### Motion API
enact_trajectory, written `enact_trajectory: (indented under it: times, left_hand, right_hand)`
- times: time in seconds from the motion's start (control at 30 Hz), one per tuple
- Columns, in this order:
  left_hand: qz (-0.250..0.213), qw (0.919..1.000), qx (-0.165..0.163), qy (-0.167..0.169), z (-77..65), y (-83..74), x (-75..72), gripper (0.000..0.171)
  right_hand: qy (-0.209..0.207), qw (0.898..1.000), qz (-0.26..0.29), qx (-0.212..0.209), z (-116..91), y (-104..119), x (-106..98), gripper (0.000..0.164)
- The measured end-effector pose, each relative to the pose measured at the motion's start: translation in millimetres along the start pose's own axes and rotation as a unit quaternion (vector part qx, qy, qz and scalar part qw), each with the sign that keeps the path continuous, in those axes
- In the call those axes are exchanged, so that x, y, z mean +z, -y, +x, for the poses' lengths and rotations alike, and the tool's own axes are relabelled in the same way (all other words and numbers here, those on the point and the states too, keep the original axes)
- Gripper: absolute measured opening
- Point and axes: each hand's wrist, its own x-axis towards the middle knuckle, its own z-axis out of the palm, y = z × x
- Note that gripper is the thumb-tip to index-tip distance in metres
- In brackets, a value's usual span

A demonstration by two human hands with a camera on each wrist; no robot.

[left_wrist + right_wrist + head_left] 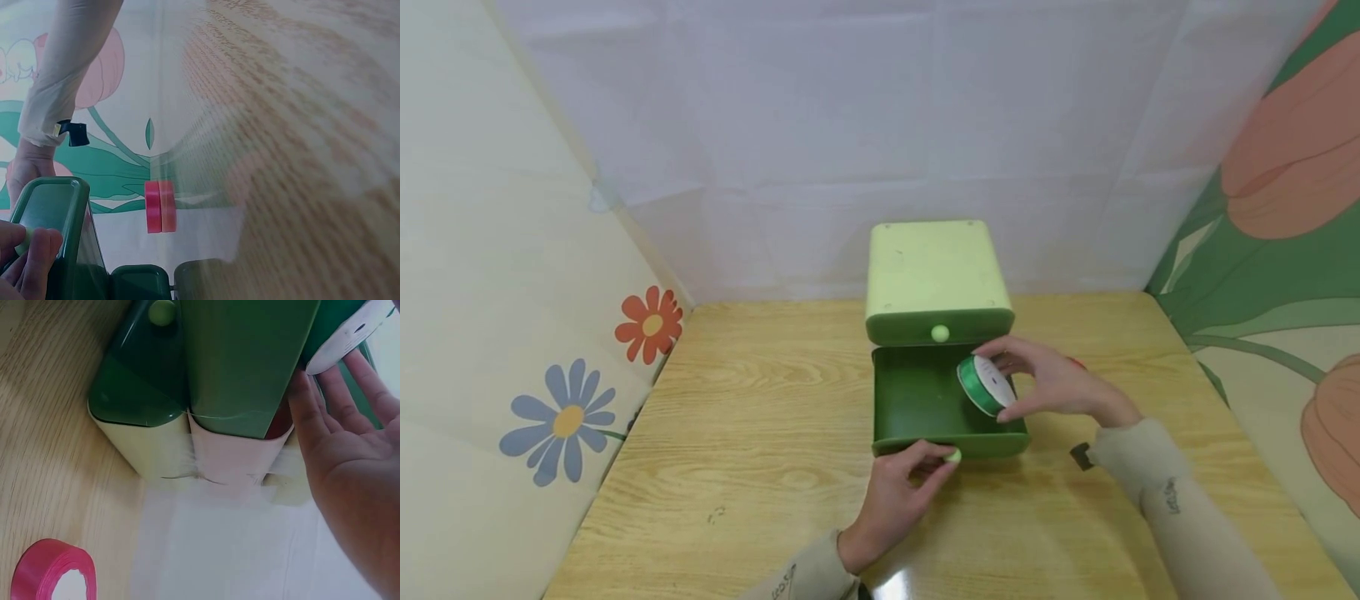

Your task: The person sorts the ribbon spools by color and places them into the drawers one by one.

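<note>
A spool of green ribbon [985, 385] with a white label face is held by its edges in my right hand [1052, 379], tilted over the pulled-out green drawer [910, 392]. In the right wrist view only part of the ribbon spool [342, 345] shows at the top right, by the fingers. My left hand [895, 498] pinches the small light-green knob [953, 456] on the drawer's front. The drawer belongs to a small stacked cabinet [936, 267] with a pale yellow-green top; its upper drawer, with a round knob [940, 333], is closed.
A roll of pink-red ribbon [160, 206] stands on the wooden table [760, 417] to the cabinet's right; my right hand mostly hides it in the head view. A white sheet [820, 150] hangs behind, with flower-patterned cloth [1300, 275] at the sides.
</note>
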Motion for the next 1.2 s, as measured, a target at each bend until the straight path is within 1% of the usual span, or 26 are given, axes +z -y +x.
enact_trajectory:
  times: [0.07,0.2,0.47,0.7,0.83,0.93,1.2]
  left_hand:
    - [0.002,1.0,0.002,0.0,0.1,0.1,0.1,0.014]
    - [0.003,1.0,-0.003,0.003,0.5,-0.4,-0.1,0.013]
    - [0.008,0.9999,-0.01,0.004,1.0,-0.8,-0.1,0.013]
    - [0.008,0.9998,-0.019,0.008,0.6,-0.7,0.3,0.012]
    - [0.013,0.9999,-0.01,0.006,1.2,-0.1,0.0,0.011]
    - [0.011,0.9999,-0.004,0.006,1.5,0.0,-0.2,0.012]
    - [0.011,0.9999,0.008,0.001,0.7,0.7,0.3,0.012]
  right_hand:
    - [0.003,1.0,-0.006,0.007,2,1,1,0.082]
    - [0.007,1.0,-0.018,0.014,5,2,3,0.083]
    - [0.016,1.0,-0.021,-0.008,11,1,10,0.081]
    - [0.022,0.997,-0.062,-0.026,14,-1,16,0.083]
    - [0.019,0.993,-0.106,-0.039,17,0,19,0.08]
    - [0.022,0.99,-0.128,-0.046,19,1,22,0.079]
    - [0.041,0.99,-0.122,-0.049,23,0,25,0.079]
